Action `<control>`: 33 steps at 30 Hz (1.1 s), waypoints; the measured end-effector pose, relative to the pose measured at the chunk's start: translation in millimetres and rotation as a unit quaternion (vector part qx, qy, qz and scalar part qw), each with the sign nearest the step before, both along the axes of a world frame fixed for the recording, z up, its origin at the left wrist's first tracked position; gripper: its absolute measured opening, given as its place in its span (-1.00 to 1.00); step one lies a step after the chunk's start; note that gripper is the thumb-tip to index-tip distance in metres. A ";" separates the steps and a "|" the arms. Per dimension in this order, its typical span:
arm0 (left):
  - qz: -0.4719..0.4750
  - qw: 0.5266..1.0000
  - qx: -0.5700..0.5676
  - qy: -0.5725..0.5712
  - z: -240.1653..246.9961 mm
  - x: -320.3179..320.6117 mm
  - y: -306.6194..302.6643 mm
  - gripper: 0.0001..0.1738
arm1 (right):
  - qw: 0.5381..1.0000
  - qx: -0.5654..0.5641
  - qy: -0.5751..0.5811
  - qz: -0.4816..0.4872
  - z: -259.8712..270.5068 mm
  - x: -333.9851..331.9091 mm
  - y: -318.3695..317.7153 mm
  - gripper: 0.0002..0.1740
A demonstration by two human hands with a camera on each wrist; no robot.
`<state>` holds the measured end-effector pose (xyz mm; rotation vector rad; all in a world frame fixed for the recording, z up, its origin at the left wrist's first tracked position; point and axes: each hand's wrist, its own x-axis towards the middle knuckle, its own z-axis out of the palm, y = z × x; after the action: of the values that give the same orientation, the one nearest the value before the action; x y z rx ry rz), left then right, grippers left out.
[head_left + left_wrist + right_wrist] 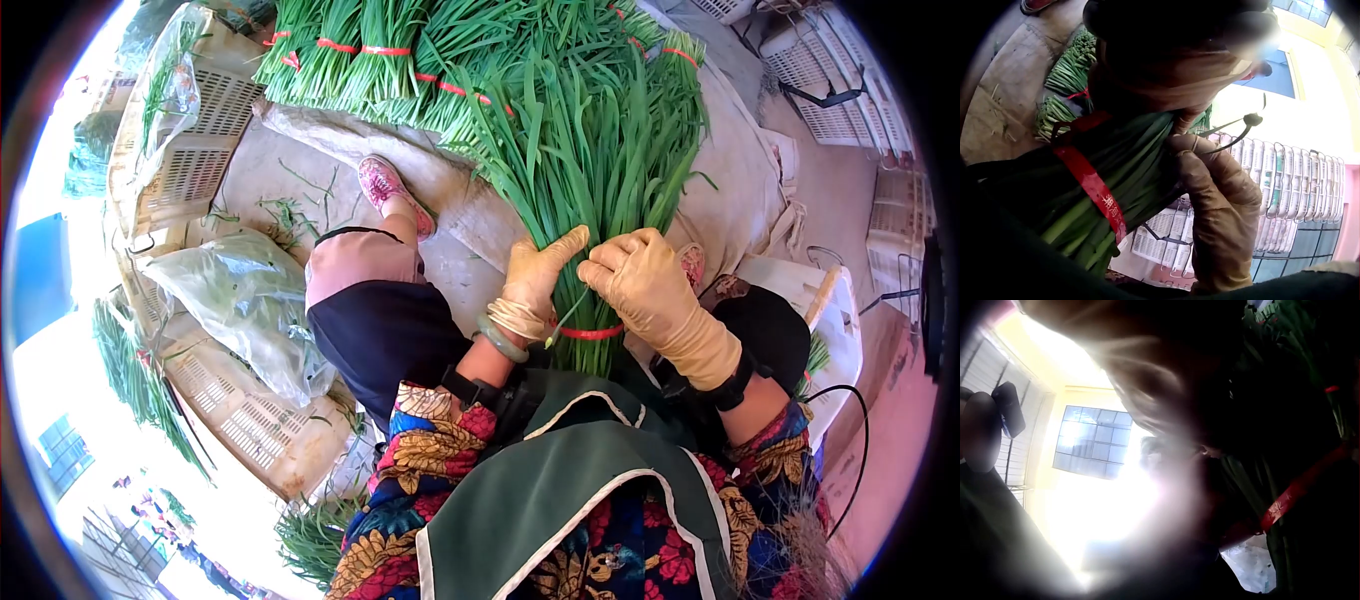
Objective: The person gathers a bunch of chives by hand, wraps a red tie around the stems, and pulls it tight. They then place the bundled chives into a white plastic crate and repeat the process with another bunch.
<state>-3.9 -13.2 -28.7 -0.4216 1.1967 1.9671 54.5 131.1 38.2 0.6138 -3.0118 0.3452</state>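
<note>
A thick bundle of garlic chives (590, 170), bound near its base with a red band (588, 332), stands in front of the body with its leaves fanning forward. My gloved left hand (540, 268) grips the bundle's left side, thumb across the front leaves. On the other side, my gloved right hand (650, 285) has curled fingers against the leaves and pinches a thin flower stalk (567, 318). The stalk's bud (1252, 119) sticks out past the fingers in the left wrist view. Much of the right wrist view is dark or glared, with the red band (1291, 500) showing.
More banded chive bundles (350, 70) lie ahead on a pale cloth (450, 190). Plastic crates (205, 110) stand at the left, beside a clear plastic bag (245, 300). Stacked white crates (830, 90) are at the far right. Loose leaves (290, 215) litter the floor.
</note>
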 end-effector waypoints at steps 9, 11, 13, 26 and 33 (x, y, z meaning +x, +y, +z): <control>-0.053 0.998 -0.009 -0.019 5.4 5.6 -0.3 -0.72 | 0.981 -0.081 -0.176 0.024 4.4 -1.2 7.3 -0.92; -0.079 0.997 -0.008 -0.023 5.6 4.9 -0.4 -0.71 | 0.968 -0.135 -0.210 0.009 4.9 -2.8 11.0 -0.91; -0.080 0.997 -0.007 0.018 -8.8 9.0 1.2 -0.75 | 0.957 -0.200 -0.212 -0.002 3.7 -4.3 15.2 -0.88; -0.081 0.994 0.043 0.066 7.5 4.5 -0.7 -0.67 | 0.640 -0.594 -0.327 -0.362 -11.3 -11.1 34.7 -0.79; -0.089 0.992 0.056 0.070 14.7 1.2 -3.2 -0.64 | 0.577 -0.671 -0.323 -0.336 -16.8 -10.8 40.8 -0.77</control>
<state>-2.6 -16.4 -14.0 -0.1148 1.1610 1.9216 43.7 171.8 21.4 -0.9104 -1.9249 2.6524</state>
